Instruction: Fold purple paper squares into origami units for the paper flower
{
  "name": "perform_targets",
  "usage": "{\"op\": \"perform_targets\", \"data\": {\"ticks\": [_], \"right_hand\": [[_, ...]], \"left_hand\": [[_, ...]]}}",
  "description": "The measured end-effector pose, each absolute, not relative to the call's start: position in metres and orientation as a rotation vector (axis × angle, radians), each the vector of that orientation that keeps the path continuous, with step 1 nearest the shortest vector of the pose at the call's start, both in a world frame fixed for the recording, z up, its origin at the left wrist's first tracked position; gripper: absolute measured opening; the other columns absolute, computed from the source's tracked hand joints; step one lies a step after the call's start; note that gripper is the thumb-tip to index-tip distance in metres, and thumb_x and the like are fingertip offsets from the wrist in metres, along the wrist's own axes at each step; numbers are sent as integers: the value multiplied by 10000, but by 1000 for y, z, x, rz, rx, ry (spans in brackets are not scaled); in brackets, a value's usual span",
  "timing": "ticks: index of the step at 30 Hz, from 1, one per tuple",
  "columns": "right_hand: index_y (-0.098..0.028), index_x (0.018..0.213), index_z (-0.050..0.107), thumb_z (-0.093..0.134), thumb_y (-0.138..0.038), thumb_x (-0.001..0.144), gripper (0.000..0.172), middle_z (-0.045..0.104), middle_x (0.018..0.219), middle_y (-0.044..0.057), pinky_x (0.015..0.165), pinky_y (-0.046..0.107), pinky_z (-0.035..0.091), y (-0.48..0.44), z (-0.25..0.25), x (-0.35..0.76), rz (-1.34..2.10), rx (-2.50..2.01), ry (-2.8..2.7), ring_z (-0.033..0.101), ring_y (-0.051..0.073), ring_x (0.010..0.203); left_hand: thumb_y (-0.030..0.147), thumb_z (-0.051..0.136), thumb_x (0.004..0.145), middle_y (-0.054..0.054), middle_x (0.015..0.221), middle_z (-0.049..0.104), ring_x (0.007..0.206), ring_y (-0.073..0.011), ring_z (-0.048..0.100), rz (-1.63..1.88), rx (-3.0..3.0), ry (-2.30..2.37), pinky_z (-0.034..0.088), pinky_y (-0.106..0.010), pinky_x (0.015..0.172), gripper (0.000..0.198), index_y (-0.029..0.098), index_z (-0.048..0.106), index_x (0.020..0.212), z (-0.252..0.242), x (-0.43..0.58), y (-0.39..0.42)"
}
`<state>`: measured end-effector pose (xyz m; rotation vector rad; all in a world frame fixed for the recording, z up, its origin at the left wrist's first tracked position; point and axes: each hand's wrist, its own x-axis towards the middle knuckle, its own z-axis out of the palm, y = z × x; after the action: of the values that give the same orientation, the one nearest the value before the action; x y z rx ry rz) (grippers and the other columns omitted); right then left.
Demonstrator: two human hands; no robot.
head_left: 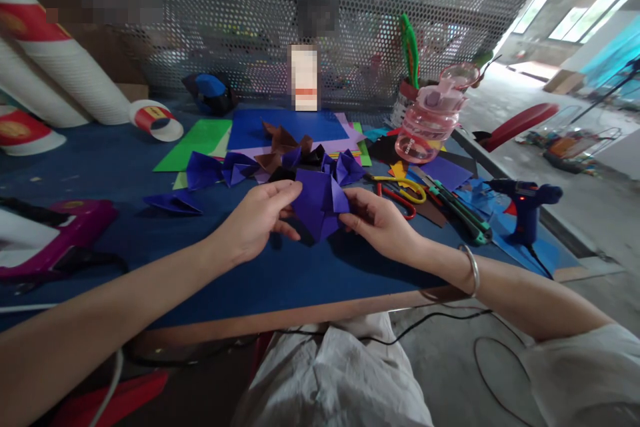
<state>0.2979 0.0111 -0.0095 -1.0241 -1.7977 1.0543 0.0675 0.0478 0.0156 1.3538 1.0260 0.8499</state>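
Observation:
Between my two hands, just above the blue table, is a partly folded sheet of purple origami paper. My left hand pinches its left edge between thumb and fingers. On the other side my right hand grips a raised flap at the right edge. Behind the paper lie folded purple pieces and brown folded pieces, several in all, partly hidden by what I hold. A single flat purple folded piece rests left of my left hand.
Scissors, a green utility knife and a blue glue gun lie to the right, near a pink water bottle. Stacked paper cups and a purple device are at left. Coloured sheets lie behind.

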Motion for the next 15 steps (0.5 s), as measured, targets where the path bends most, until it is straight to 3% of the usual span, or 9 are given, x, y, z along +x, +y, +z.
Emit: {"op": "perform_targets", "data": {"ticks": [8,13,15], "right_hand": [[-210,1227,608,602,-277,994,242,661,883,2,715,317,566,11,-9,299,979,-1036,-1838,630,153,757],[-235,1320,533,598,-293,1008,324,669,999,25,660,285,512,14,-8,300,961,-1033,-1678,616,140,765],[-243,1327,516,605,-330,1023,329,627,921,-2,637,281,474,17,-7,302,895,-1046,-1649,579,136,726]], "left_hand": [[495,728,906,-110,841,809,687,-215,782,803,1257,987,669,-282,603,340,159,735,957,16,69,48],[522,829,814,-89,885,826,740,-205,782,761,1309,968,652,-253,594,389,172,770,975,12,69,46],[523,881,752,-91,857,825,753,-216,782,697,1343,951,646,-253,582,410,166,786,932,11,69,43]]}}
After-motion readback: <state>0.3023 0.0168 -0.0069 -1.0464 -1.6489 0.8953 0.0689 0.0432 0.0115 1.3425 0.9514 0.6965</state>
